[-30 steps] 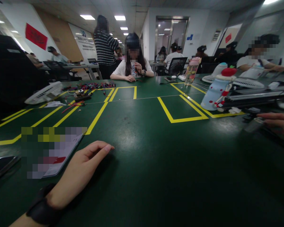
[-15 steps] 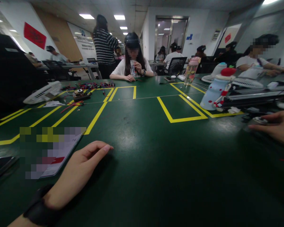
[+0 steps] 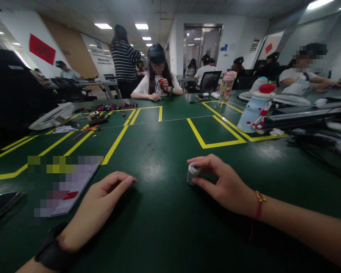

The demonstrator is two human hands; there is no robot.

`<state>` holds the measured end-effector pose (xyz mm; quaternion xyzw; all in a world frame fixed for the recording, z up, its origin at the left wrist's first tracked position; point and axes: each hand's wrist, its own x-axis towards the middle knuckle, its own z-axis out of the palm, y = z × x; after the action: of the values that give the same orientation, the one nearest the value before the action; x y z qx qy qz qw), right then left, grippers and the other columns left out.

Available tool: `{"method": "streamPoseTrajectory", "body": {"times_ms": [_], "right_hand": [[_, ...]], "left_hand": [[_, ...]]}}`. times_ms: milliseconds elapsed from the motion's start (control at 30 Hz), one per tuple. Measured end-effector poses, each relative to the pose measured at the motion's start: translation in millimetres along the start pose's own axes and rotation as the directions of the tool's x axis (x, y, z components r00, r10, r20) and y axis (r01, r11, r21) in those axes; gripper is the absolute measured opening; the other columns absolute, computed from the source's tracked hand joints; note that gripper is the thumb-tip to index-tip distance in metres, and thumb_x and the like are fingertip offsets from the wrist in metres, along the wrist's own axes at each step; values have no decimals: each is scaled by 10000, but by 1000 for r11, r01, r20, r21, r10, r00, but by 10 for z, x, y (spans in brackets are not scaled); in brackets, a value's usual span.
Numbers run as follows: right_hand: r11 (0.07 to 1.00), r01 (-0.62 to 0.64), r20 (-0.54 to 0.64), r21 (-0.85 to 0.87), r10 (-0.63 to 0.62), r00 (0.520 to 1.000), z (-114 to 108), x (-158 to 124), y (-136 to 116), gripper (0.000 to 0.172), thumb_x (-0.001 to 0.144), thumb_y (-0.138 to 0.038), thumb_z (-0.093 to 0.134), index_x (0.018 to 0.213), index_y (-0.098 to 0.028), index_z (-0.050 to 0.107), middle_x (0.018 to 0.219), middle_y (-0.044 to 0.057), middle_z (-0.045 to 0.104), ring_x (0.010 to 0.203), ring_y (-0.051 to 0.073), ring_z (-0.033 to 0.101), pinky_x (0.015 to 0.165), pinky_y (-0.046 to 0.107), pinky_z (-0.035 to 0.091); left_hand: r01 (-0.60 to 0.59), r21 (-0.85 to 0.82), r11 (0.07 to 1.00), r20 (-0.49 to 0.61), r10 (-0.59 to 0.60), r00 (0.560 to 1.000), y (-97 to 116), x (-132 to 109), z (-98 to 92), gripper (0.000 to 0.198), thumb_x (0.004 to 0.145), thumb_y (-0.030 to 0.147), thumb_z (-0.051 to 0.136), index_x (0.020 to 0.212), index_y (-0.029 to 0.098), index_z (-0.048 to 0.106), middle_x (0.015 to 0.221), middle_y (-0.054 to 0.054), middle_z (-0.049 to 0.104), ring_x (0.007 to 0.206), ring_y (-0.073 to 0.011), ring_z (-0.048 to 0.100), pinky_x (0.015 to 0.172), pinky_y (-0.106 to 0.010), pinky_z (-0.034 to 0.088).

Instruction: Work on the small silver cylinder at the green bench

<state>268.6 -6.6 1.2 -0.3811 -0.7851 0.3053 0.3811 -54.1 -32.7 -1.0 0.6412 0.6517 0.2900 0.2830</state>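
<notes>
Pinching the cylinder point(image 3: 192, 175) right of the bright phone point(image 3: 80, 189), the right grip point(image 3: 226, 182) wants even pressure; left grip point(image 3: 104, 195)'s loosely closed, looks empty.

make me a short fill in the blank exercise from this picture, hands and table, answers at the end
1. The right hand holds a small cylinder between its ____ and fingers.
2. The left hand has a ____ band around its wrist.
3. The tabletop is ____.
4. The tape lines on it are ____.

Missing words: thumb; black; green; yellow.
</notes>
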Motion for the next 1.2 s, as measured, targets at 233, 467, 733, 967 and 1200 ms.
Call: {"method": "streamPoseTrajectory", "body": {"times_ms": [233, 467, 733, 967, 1200], "right_hand": [[1000, -16, 87, 8, 16, 996, 164, 14, 60, 405, 835, -290, 628, 1201, -249, 460, 1226, 44, 557, 1110, 153, 574, 999, 367, 501], [955, -158, 136, 252, 127, 983, 198, 32, 75, 512, 770, -284, 706, 1143, -234, 358, 1158, 58, 595, 1069, 160, 611, 958, 362, 525], [989, -91, 50, 119, 86, 995, 184, 11, 60, 464, 775, -274, 673, 1164, -205, 428, 1084, 49, 605, 960, 127, 614, 846, 288, 533], [995, -72, 74, 72, 66, 995, 170, 20, 49, 383, 781, -321, 672, 1111, -201, 518, 1052, 36, 610, 921, 117, 605, 823, 274, 534], [994, -112, -28, -11, 112, 993, -102, 50, 90, 445, 798, -372, 659, 1184, -199, 520, 1124, 65, 609, 960, 144, 627, 857, 300, 553]], "left_hand": [[-159, -1, 987, 83, 158, 984, 338, 48, 167, 295, 910, 481, 534, 1084, 294, 681, 1083, -15, 689, 994, -225, 628, 873, -341, 480], [-447, -88, 890, 170, 455, 874, 969, 199, 530, 228, 913, 343, 566, 1052, 300, 742, 1104, -38, 649, 1024, -206, 605, 939, -365, 472], [-363, -95, 927, 62, 370, 927, 908, 303, 474, 176, 832, 387, 657, 901, 279, 777, 965, -27, 653, 914, -209, 614, 843, -368, 467], [-337, 255, 906, 141, 310, 940, 693, 209, 722, 132, 789, 479, 693, 847, 402, 784, 1000, 7, 702, 946, -278, 573, 796, -425, 407], [-282, 83, 956, 129, 270, 954, 685, 209, 502, 277, 836, 494, 634, 1023, 326, 751, 1083, -20, 695, 986, -249, 619, 857, -383, 458]]}}
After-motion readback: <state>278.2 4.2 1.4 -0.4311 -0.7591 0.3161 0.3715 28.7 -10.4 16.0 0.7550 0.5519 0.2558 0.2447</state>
